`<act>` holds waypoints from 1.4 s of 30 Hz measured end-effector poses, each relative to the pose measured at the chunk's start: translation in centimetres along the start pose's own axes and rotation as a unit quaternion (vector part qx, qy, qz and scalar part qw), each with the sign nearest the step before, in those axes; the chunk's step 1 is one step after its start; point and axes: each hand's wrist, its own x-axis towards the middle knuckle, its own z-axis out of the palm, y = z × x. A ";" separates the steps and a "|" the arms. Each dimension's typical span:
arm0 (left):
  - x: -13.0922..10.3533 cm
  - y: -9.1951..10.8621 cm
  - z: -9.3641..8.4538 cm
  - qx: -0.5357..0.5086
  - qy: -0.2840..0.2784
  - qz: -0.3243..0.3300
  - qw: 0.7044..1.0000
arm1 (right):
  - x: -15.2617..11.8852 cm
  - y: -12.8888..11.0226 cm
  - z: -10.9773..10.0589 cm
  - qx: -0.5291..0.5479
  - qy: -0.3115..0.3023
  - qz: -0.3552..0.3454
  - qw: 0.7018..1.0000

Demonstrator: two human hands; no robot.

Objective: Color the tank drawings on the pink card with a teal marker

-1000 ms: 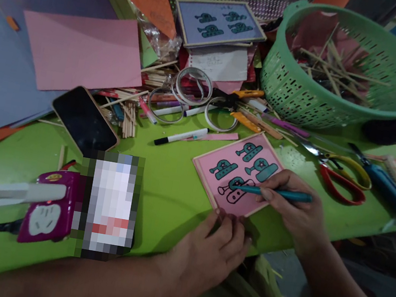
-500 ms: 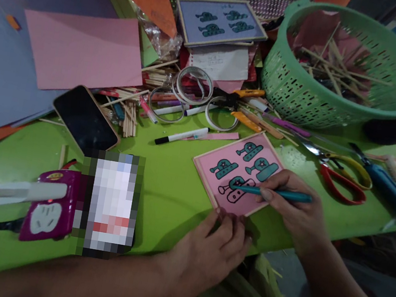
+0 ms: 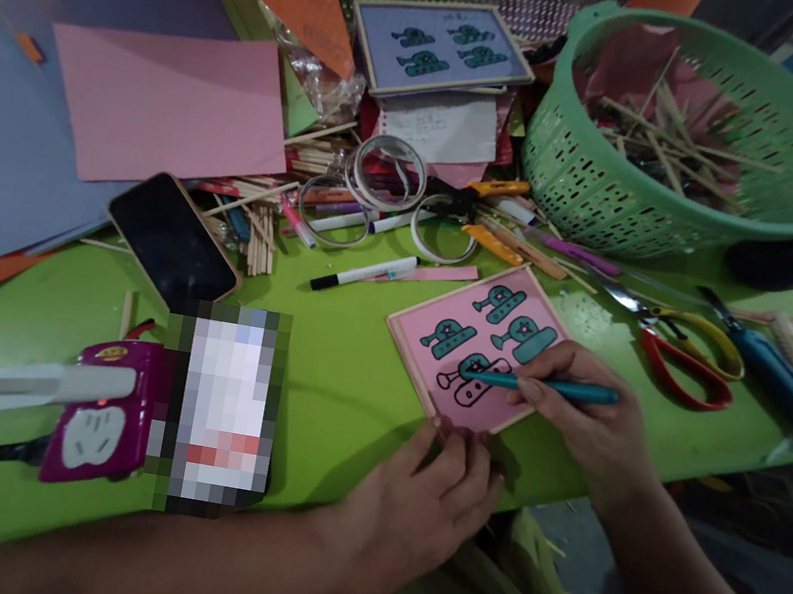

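Observation:
A pink card (image 3: 422, 367) framed with thin wooden strips lies tilted on the green table. It carries several black-outlined tank drawings; three are filled with teal, and the lowest tank drawing (image 3: 478, 393) is teal only in its upper part. My right hand (image 3: 586, 410) pinches a teal marker (image 3: 570, 390), its tip on that lowest drawing. With bent fingers, my left hand (image 3: 428, 495) holds the card's near edge; its fingertips are partly hidden there.
A green basket (image 3: 629, 219) of wooden sticks stands back right. Scissors (image 3: 688, 371) and a blue-handled tool (image 3: 785, 377) lie at right. Tape rolls (image 3: 389, 174), a white marker (image 3: 364, 272), a dark phone (image 3: 176, 240) and a purple power strip (image 3: 96, 434) are around. A blue framed card (image 3: 445, 47) rests behind.
My right hand and the teal marker have shifted very slightly left, with the tip still on the lowest drawing. My left hand and the card stay in place.

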 end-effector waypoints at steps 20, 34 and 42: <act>0.0 0.0 0.0 0.004 -0.010 0.010 1.000 | 0.0 -0.5 0.1 0.003 0.036 0.019 0.999; -0.1 0.0 0.1 0.015 -0.018 0.011 1.000 | 0.3 -0.7 0.3 0.003 0.033 0.017 0.999; 0.0 0.0 0.0 0.017 -0.027 0.014 0.999 | 0.2 -0.7 0.3 -0.004 0.018 0.013 1.000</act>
